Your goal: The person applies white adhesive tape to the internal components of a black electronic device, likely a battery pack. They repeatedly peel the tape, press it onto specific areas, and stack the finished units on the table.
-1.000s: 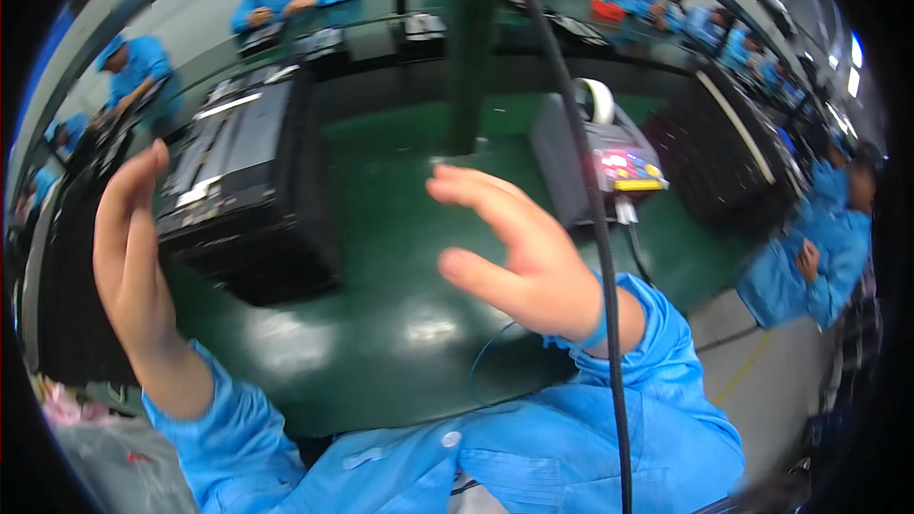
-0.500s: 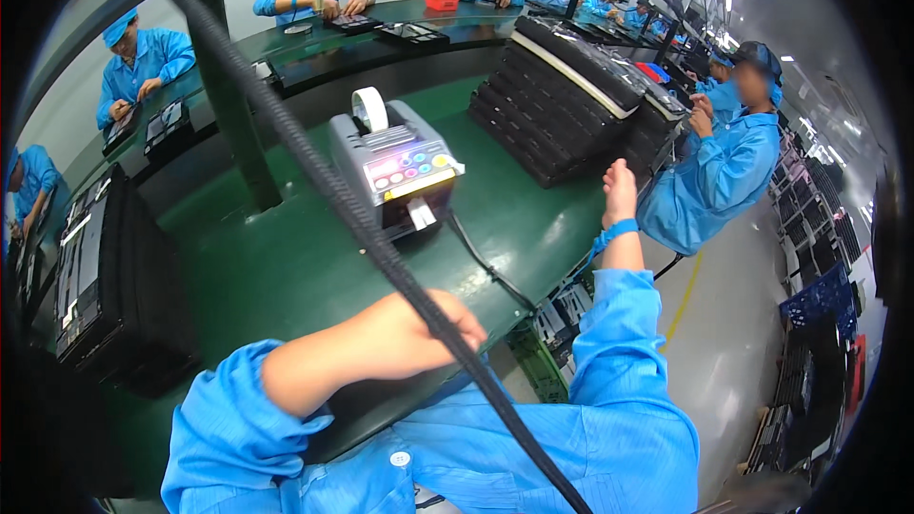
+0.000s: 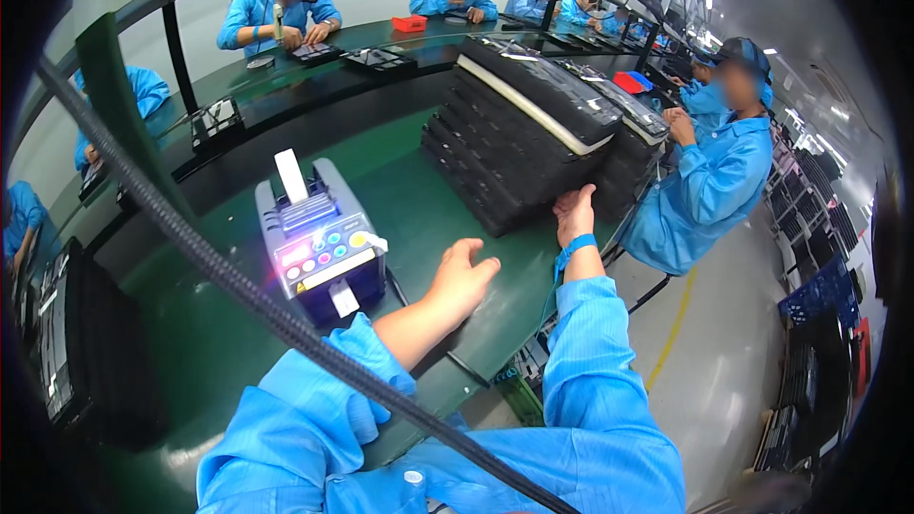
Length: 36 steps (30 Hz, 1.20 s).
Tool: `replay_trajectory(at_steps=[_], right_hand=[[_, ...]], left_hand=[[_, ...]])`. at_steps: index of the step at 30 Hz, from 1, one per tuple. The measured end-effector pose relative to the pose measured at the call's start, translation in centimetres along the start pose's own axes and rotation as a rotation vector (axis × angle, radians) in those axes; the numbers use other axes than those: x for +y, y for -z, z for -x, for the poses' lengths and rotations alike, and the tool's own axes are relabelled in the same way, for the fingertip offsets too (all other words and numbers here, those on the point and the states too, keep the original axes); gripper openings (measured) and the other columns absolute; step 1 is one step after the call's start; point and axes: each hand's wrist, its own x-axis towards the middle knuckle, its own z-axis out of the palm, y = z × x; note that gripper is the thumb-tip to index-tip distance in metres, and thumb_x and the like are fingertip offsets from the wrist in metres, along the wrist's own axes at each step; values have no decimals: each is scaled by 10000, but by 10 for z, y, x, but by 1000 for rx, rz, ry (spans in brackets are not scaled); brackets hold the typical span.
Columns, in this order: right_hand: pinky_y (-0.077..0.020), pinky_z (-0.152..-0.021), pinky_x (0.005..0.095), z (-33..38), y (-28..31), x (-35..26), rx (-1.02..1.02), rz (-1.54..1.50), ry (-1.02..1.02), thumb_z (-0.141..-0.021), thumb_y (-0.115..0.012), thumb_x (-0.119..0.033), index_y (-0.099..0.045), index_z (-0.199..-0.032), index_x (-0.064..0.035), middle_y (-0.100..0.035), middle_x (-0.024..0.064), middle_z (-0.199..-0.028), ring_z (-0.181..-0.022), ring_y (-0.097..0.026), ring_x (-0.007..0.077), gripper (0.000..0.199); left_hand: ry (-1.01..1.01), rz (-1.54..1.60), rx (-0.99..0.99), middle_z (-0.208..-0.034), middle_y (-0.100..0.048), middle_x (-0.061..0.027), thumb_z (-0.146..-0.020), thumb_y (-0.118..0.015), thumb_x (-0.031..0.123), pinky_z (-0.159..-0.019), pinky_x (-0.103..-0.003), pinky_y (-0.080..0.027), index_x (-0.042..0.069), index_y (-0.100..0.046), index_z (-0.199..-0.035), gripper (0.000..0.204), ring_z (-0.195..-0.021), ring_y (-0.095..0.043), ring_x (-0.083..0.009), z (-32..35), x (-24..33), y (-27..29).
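My left hand (image 3: 461,282) hovers over the green bench, thumb and fingers apart, with nothing in it. It is between a grey tape dispenser (image 3: 328,240) and a tall stack of black trays (image 3: 500,148). My right hand (image 3: 574,215), with a blue wrist strap, reaches to the near right corner of that stack. Its fingers look stretched out; whether they touch the trays I cannot tell. The dispenser has a lit button panel, a white roll (image 3: 290,176) on top and a short white strip (image 3: 343,299) at its front.
A second stack (image 3: 619,167) stands behind the first. More black trays (image 3: 90,352) are piled at the left. A dark braided cable (image 3: 228,276) crosses the view. A co-worker (image 3: 709,171) sits at the right; others work along the far bench.
My left hand has moved forward and right, opening out over the bench. My right hand has come to the tray stack's near corner. The view has shifted, so the dispenser appears further left.
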Motion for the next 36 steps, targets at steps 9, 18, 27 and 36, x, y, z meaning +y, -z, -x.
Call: replay_trajectory(at_steps=[9, 18, 27, 36], right_hand=[[-229, -1123, 444, 30, -29, -24, -217, -303, -40, -915, -290, -674, -343, -1387, -9, -369, 132, -1449, -1331, -338, 316, 817], [-317, -1084, 388, 37, -35, -8, -353, -455, -164, -998, -338, -418, -512, -1284, -104, -570, 31, -1279, -1218, -488, 244, 459], [-370, -1048, 449, 128, -7, -32, -472, -432, -394, -985, -335, -372, -517, -1297, -52, -542, 100, -1315, -1205, -500, 291, 482], [-354, -1056, 464, 113, -23, -108, -754, -425, -542, -932, -472, -418, -485, -1326, -61, -508, 99, -1353, -1212, -490, 275, 532]], left_hand=[[-58, -82, 280, -1500, -113, -308, -828, -611, 336, -1152, -408, -137, -89, -135, -1436, 881, -1420, -94, -396, -55, 2, -24], [-66, -170, 226, -1507, -54, -314, -704, -707, 340, -1159, -417, -95, -88, -30, -1444, 1090, -1426, -32, -399, -28, 7, -22], [32, -260, -82, -1471, 79, -384, -733, -690, 362, -1158, -421, -81, -165, 76, -1393, 1140, -1408, 61, -454, 120, 32, -4], [-196, -115, 180, -1448, -113, -407, -839, -586, 424, -1150, -433, -141, -167, -127, -1396, 934, -1398, -112, -461, 126, 82, 32]])
